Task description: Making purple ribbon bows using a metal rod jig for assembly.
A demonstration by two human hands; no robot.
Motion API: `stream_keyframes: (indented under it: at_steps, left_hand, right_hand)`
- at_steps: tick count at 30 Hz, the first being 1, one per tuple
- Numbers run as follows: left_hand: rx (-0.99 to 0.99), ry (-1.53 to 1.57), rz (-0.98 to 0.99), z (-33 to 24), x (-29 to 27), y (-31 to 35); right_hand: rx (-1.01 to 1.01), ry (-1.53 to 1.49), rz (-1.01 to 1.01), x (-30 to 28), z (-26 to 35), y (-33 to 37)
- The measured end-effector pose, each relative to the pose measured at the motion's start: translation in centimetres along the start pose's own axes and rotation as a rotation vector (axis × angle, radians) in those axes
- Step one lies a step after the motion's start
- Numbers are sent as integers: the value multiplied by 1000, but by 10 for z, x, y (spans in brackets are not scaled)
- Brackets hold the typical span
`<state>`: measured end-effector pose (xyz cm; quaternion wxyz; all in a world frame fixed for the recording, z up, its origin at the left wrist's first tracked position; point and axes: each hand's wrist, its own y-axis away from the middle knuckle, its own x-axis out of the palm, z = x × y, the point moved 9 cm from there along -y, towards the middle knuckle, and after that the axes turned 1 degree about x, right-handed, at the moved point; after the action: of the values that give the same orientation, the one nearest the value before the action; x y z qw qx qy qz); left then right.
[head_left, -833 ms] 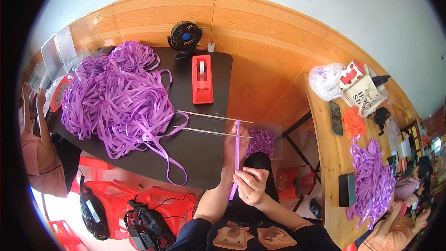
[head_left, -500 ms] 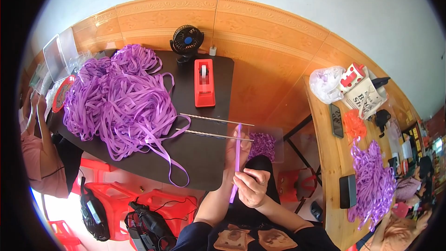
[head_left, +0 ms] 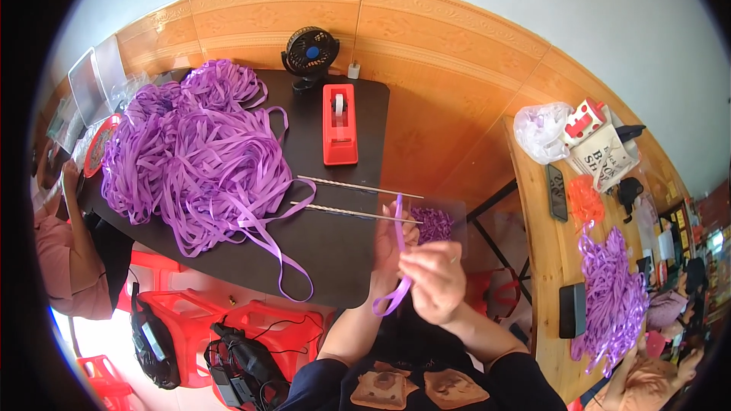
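Observation:
A short strip of purple ribbon [head_left: 399,221] hangs across two thin metal rods [head_left: 358,214] that jut past the dark table's right edge. My right hand [head_left: 435,280] pinches the strip below the rods, and its lower end curls in a loop by my left wrist. Just under the rod tips is my left hand [head_left: 387,250], its fingers curled around the strip and partly hidden behind it and the right hand. A large tangled heap of purple ribbon [head_left: 202,156] covers the left of the dark table [head_left: 335,259], one loop trailing toward the front edge.
A red tape dispenser [head_left: 339,144] and black fan [head_left: 310,53] stand at the back. Below the rods, a clear bin [head_left: 459,232] holds purple ribbon pieces. The wooden table [head_left: 548,365] at right carries bags, phones and more ribbon. Red chairs [head_left: 179,320] and other people flank me.
My right hand has moved up and right, closer to the rods. The strip's lower end, straight before, now curls into a loop. The view has shifted slightly.

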<state>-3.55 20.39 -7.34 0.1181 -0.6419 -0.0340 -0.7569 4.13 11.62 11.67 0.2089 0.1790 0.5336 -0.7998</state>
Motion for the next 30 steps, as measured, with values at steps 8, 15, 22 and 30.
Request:
stream_keyframes:
  at_steps: [8,15,22,30]
  left_hand:
    - [56,-57,-234,-8,-42,9]
    - [-128,51,157,4,-12,-2]
    - [-189,-25,109,7,-9,3]
    - [-62,-306,14,-3,-12,28]
  right_hand:
    - [-78,-108,118,6,-13,-35]
    - [89,-64,92,31,-8,48]
    - [321,-206,-60,51,-35,90]
    - [262,-117,-35,49,-36,97]
